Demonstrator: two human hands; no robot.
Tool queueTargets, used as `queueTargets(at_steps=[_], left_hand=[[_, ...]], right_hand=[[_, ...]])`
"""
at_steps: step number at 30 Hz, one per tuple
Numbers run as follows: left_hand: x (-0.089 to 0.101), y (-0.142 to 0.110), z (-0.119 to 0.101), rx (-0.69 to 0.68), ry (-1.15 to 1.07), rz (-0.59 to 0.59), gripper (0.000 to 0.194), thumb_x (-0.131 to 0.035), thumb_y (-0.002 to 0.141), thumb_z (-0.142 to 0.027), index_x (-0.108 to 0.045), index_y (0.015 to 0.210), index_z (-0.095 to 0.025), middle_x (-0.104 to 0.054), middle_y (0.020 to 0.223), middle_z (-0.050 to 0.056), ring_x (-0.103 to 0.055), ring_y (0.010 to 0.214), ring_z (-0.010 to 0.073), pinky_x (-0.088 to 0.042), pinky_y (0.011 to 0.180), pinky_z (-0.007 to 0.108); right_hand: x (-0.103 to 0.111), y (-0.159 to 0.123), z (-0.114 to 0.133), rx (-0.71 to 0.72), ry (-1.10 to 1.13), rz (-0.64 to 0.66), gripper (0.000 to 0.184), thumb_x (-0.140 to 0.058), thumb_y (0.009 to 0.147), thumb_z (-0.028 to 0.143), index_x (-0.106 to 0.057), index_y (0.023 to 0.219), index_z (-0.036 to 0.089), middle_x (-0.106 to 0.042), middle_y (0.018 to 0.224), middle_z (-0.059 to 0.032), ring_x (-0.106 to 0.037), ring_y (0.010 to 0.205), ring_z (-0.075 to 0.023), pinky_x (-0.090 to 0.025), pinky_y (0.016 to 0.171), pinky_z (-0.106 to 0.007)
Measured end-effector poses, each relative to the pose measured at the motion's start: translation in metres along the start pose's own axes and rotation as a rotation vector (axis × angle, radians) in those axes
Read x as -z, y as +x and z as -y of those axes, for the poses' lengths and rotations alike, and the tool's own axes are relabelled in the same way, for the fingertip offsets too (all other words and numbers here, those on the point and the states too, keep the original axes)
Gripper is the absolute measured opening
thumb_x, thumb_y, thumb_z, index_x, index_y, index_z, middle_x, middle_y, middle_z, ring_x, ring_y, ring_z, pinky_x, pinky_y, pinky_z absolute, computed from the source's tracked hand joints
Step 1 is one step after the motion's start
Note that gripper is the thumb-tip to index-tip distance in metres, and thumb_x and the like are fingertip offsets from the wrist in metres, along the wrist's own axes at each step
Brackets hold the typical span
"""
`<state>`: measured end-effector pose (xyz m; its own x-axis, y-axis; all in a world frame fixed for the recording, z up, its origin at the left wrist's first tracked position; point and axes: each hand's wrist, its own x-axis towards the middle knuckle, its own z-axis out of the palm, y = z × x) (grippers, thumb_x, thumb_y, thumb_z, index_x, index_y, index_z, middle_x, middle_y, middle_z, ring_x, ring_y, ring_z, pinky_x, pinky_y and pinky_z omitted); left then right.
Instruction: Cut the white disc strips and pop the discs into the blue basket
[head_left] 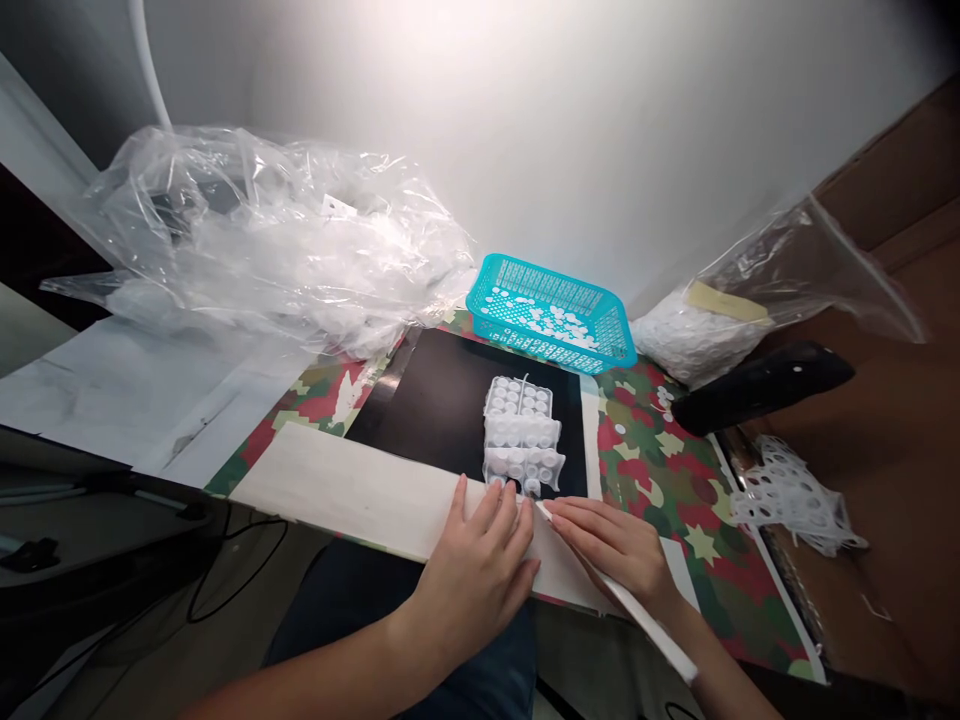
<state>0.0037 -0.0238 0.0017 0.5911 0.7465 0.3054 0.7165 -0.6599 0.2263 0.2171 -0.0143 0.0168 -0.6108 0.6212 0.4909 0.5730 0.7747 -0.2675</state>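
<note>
Molded translucent plastic pieces with rows of round cups (523, 430) lie lined up on a black mat (442, 390). My left hand (480, 560) rests with fingers stretched forward, its fingertips at the nearest piece. In my right hand (619, 550) is a long, thin white stick (652, 630), gripped between thumb and fingers. Its front tip points at that same near piece, close to my left fingertips; whether it touches cannot be made out. A pale board strip (337, 475) runs along the table's front edge under both hands.
Behind the mat stands a turquoise basket (630, 345) with small white discs inside. A large transparent bag (285, 250) bulges at the left. To the right are a bag of white bits (690, 335), a black-handled tool (765, 385) and perforated plastic scraps (799, 495).
</note>
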Motion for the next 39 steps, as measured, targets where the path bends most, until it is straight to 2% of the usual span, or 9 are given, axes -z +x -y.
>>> queueTargets(at_steps=[5, 12, 16, 20, 23, 29, 32, 39], left_hand=[[0.000, 0.001, 0.000, 0.004, 0.003, -0.008, 0.042, -0.032, 0.096, -0.036, -0.045, 0.131, -0.017, -0.052, 0.132, 0.010, -0.041, 0.125, 0.0265, -0.025, 0.104, 0.053], [0.000, 0.000, -0.001, 0.007, 0.021, -0.011, 0.040, -0.035, 0.095, -0.036, -0.048, 0.128, -0.017, -0.053, 0.131, 0.012, -0.042, 0.125, 0.0272, -0.028, 0.103, 0.052], [0.000, -0.002, 0.000, 0.003, 0.005, -0.003, 0.043, -0.033, 0.095, -0.037, -0.045, 0.131, -0.017, -0.051, 0.133, 0.012, -0.041, 0.126, 0.0274, -0.026, 0.104, 0.052], [0.004, -0.003, 0.008, -0.043, -0.047, 0.055, 0.050, -0.028, 0.096, -0.040, -0.034, 0.139, -0.015, -0.045, 0.139, 0.012, -0.036, 0.130, 0.0269, -0.017, 0.109, 0.053], [0.008, 0.001, 0.015, -0.042, -0.094, 0.089, 0.055, -0.025, 0.096, -0.044, -0.025, 0.144, -0.016, -0.038, 0.144, 0.009, -0.030, 0.134, 0.0234, -0.011, 0.112, 0.050], [0.013, 0.006, 0.019, -0.065, -0.099, 0.076, 0.057, -0.026, 0.096, -0.047, -0.030, 0.142, -0.013, -0.036, 0.145, 0.009, -0.027, 0.136, 0.0219, -0.010, 0.114, 0.043], [0.014, -0.004, 0.017, -0.096, -0.064, 0.052, 0.055, -0.029, 0.096, -0.042, -0.030, 0.141, -0.010, -0.039, 0.144, 0.010, -0.031, 0.134, 0.0227, -0.016, 0.113, 0.040], [0.014, -0.015, 0.021, -0.071, -0.013, -0.022, 0.055, -0.035, 0.094, -0.043, -0.035, 0.138, -0.010, -0.044, 0.140, 0.013, -0.039, 0.129, 0.0237, -0.028, 0.108, 0.038]], right_hand=[[-0.004, 0.005, 0.002, -0.016, -0.080, -0.033, 0.035, -0.053, 0.086, 0.007, -0.059, 0.118, 0.020, -0.070, 0.105, -0.0093, -0.066, 0.099, -0.0224, -0.058, 0.080, -0.035], [-0.007, 0.009, 0.001, -0.107, -0.149, -0.099, 0.033, -0.051, 0.087, 0.006, -0.062, 0.114, 0.021, -0.070, 0.106, -0.0089, -0.067, 0.098, -0.0217, -0.056, 0.082, -0.033], [-0.003, 0.012, 0.003, -0.134, -0.104, -0.101, 0.033, -0.050, 0.085, 0.003, -0.064, 0.109, 0.020, -0.071, 0.103, -0.0081, -0.067, 0.096, -0.0216, -0.056, 0.081, -0.033], [0.009, 0.016, 0.013, -0.317, 0.044, -0.094, 0.022, -0.057, 0.083, 0.008, -0.064, 0.100, 0.021, -0.071, 0.093, -0.0051, -0.068, 0.087, -0.0204, -0.056, 0.078, -0.031], [0.019, 0.018, 0.021, -0.436, 0.133, -0.174, 0.020, -0.062, 0.081, 0.010, -0.064, 0.097, 0.023, -0.071, 0.091, -0.0035, -0.068, 0.084, -0.0205, -0.056, 0.076, -0.031], [0.022, 0.025, 0.032, -0.429, 0.181, -0.345, 0.024, -0.063, 0.080, 0.007, -0.064, 0.098, 0.023, -0.071, 0.093, -0.0040, -0.068, 0.086, -0.0217, -0.056, 0.077, -0.033], [0.014, 0.028, 0.030, -0.448, 0.215, -0.323, 0.021, -0.063, 0.080, 0.008, -0.064, 0.096, 0.022, -0.071, 0.094, -0.0038, -0.068, 0.088, -0.0213, -0.056, 0.079, -0.032], [-0.009, 0.036, 0.018, -0.348, 0.280, -0.141, 0.016, -0.056, 0.086, 0.012, -0.062, 0.097, 0.022, -0.070, 0.096, -0.0040, -0.067, 0.091, -0.0192, -0.056, 0.078, -0.030]])
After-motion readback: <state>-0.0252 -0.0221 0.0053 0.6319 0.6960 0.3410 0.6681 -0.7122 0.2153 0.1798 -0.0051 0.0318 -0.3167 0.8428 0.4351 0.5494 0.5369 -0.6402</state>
